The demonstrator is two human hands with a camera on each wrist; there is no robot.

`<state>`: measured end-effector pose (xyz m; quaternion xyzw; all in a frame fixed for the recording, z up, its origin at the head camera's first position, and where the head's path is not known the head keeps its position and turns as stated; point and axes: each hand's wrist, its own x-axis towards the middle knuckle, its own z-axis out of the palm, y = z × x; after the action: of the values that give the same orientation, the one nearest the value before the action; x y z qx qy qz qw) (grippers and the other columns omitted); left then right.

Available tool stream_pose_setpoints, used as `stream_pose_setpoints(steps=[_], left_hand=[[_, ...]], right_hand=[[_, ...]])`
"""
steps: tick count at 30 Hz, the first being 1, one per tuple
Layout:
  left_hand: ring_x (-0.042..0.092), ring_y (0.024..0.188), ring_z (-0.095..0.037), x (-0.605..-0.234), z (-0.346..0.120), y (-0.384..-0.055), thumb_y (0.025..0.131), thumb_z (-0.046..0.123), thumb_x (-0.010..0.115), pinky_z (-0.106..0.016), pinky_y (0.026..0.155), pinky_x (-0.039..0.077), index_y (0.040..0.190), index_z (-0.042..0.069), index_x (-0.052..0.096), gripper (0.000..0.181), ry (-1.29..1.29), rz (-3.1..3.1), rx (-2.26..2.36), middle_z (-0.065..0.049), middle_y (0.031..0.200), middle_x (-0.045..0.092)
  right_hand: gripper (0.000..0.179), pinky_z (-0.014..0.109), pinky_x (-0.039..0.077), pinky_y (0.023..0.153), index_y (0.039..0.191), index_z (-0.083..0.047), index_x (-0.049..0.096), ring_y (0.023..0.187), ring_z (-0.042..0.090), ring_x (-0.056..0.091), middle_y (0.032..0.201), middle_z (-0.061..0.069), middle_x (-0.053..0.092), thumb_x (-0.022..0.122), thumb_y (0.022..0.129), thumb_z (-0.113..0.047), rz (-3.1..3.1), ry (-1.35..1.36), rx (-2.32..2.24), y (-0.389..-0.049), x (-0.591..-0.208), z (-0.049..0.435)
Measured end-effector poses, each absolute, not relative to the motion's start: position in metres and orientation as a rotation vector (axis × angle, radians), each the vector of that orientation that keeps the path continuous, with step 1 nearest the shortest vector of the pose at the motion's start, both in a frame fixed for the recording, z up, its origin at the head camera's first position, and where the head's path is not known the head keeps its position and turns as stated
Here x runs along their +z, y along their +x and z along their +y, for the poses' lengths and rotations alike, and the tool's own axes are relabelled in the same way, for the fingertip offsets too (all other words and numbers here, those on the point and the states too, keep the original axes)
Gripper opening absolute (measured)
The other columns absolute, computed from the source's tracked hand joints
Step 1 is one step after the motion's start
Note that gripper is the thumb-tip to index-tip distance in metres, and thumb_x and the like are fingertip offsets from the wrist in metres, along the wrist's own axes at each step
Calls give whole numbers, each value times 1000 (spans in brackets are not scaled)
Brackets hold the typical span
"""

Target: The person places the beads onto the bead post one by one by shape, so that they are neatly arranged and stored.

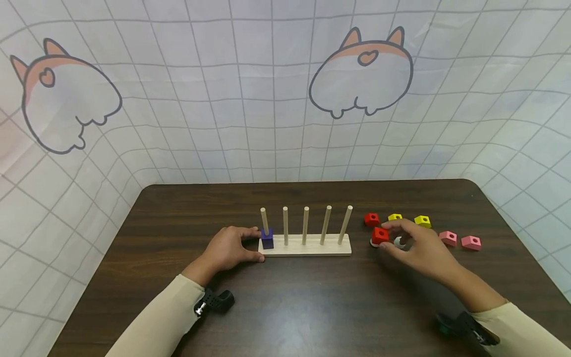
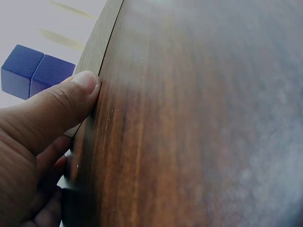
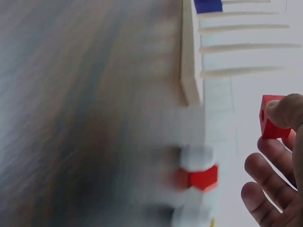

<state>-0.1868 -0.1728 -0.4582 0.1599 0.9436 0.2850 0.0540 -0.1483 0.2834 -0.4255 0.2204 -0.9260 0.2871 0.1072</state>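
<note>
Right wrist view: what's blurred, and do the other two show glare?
Right wrist: the dark brown wood-grain tabletop and two white pieces are smeared, while the red holed block in the right hand looks sharper. Left wrist: pale glare toward the right edge. Head: a soft sheen near the bottom.

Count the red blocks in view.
2: a held red block, pinched in the right hand, and a loose red block on the table, right of the board. That hand may hide more.
</note>
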Motion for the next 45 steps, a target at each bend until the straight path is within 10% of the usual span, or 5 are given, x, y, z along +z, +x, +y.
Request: stream_pose_setpoints(steps=[45], left_hand=[[56,132,-30,-457,-172,-186,73,45,92,-50,105,45,125,20,76,59,476,2862,873,-2,136,66]], right_hand=[[44,25,56,81,124,0,67,89,17,71,103,4,74,84,83,-1,-2457,862,1009,-171,-342,205]])
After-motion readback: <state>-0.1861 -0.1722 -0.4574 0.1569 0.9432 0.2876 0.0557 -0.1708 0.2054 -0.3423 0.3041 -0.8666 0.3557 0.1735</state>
